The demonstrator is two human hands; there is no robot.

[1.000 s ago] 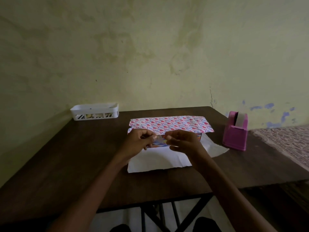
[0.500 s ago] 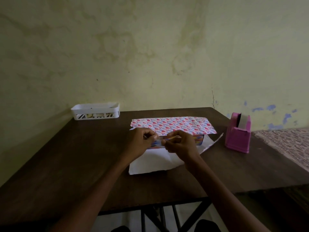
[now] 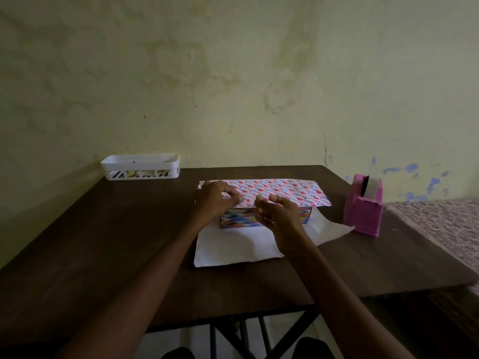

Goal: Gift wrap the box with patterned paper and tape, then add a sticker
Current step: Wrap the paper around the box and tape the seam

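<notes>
Head view, looking forward and down: the left hand (image 3: 216,202) and the right hand (image 3: 278,215) are held close together but apart, both over the near top edge of the box (image 3: 243,219), whose colourful zigzag front face shows in the gap between and below them. On the left hand the fingers are curled, their tips meeting the thumb right at the front edge of the patterned paper (image 3: 285,190) — whether they pinch that edge, a bit of tape, or nothing at all, I cannot tell. On the right hand the fingers are curled in toward the palm as well, thumb raised toward the left hand; what it grips, if anything, cannot be made out either. This heart-printed sheet lies folded over the box's top just beyond both sets of knuckles and juts out past the box to the right of the right hand, while its white underside spreads flat on the table (image 3: 103,242) beneath the wrists, toward the person. Further to the right of the right hand, well apart from it, a pink tape dispenser (image 3: 363,211) stands upright on the table, a corner of the white sheet reaching near its base. Far beyond the left hand and off to its left, a white slotted basket (image 3: 140,168) sits against the stained yellowish wall (image 3: 233,73) — and patterned fabric (image 3: 445,224) lies past the table's edge, right of the dispenser
</notes>
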